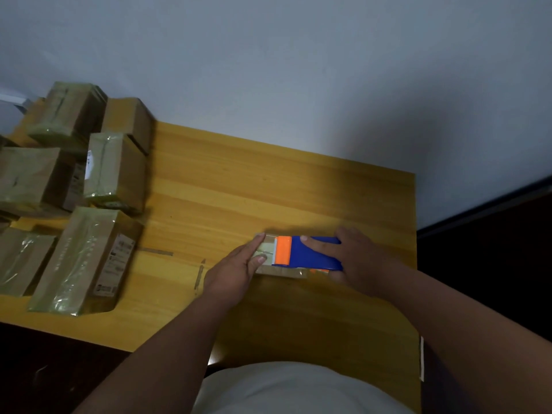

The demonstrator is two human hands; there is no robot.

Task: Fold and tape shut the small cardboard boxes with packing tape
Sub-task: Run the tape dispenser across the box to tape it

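A small flat cardboard box [280,271] lies on the wooden table [268,189], near its right front. A blue and orange tape dispenser [307,253] sits on top of the box. My right hand [355,259] grips the dispenser from the right, with one finger laid along its blue top. My left hand [236,268] presses on the box's left end with straight fingers, right by the dispenser's orange front edge. Most of the box is hidden under the dispenser and my hands.
Several taped cardboard boxes [86,258] are piled at the table's left side, some stacked. Two short strips of tape [198,274] lie on the wood left of my left hand. A grey wall stands behind the table; dark floor lies to the right.
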